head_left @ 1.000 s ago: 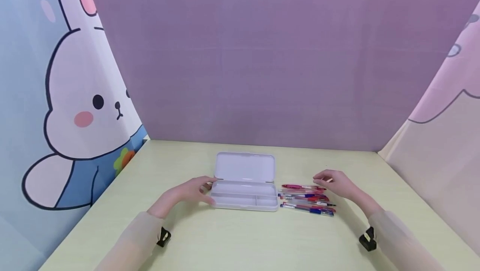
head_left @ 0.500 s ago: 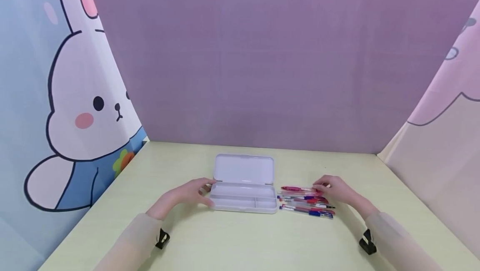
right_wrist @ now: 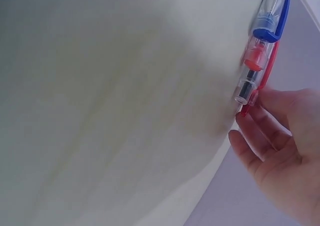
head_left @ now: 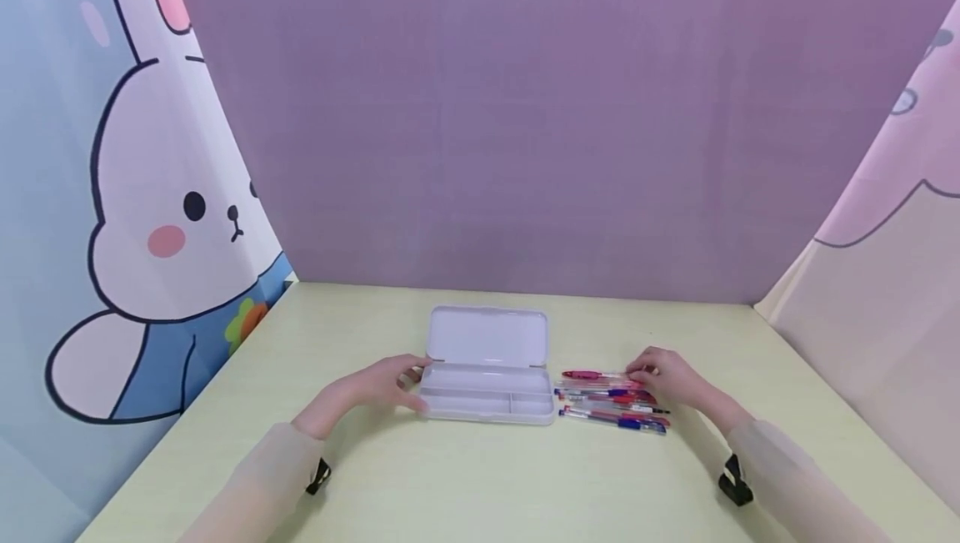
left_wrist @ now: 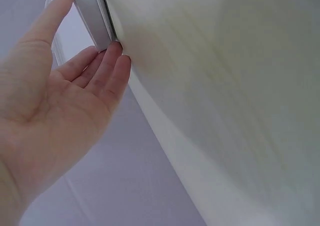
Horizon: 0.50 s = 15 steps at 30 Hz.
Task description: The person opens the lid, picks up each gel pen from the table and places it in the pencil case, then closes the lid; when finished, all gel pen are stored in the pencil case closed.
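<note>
A white pencil case lies on the table with its lid raised at the back and its compartments bare. At its left end, my left hand holds it, thumb at the near corner and fingertips at the far one; the left wrist view shows the fingers against the case's end. Right of the case lies a row of several pens with blue, red and black parts, among them a blue-capped pen. My right hand pinches the right end of a red pen at the back of the row.
The pale yellow table reaches back to a purple curtain. A rabbit-print cloth hangs on the left and a pink and cream cloth on the right.
My right hand has come down and slightly forward from above the pens' right ends, and its fingers have closed on the red pen. The left hand and case stay in place.
</note>
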### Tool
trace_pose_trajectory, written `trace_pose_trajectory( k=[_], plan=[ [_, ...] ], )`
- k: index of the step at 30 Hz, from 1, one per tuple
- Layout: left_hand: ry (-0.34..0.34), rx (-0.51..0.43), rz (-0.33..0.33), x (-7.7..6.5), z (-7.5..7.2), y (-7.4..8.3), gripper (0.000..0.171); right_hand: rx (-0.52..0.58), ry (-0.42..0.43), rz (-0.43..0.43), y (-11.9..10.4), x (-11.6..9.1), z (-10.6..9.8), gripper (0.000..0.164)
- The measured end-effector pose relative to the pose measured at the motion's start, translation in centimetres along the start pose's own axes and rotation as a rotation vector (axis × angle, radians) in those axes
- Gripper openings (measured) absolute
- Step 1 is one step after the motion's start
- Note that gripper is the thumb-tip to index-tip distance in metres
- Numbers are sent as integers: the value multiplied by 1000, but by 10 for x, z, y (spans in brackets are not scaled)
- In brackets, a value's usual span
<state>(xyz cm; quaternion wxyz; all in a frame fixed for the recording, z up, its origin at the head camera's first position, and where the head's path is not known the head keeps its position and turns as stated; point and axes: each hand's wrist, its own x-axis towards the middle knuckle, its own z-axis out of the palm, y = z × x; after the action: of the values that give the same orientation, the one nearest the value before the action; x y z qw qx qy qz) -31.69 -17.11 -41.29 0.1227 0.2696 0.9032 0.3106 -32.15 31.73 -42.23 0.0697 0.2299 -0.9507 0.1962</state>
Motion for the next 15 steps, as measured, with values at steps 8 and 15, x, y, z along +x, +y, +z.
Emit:
trace_pose_trajectory(
  k=[8,15],
  plan=[
    [6,6,-2,0,-1,2,77,0,-18,59,-1,2,-1,7],
    [2,10,4,-1,-1,1,78,34,-19,77,-3,1,-1,8]
  ],
)
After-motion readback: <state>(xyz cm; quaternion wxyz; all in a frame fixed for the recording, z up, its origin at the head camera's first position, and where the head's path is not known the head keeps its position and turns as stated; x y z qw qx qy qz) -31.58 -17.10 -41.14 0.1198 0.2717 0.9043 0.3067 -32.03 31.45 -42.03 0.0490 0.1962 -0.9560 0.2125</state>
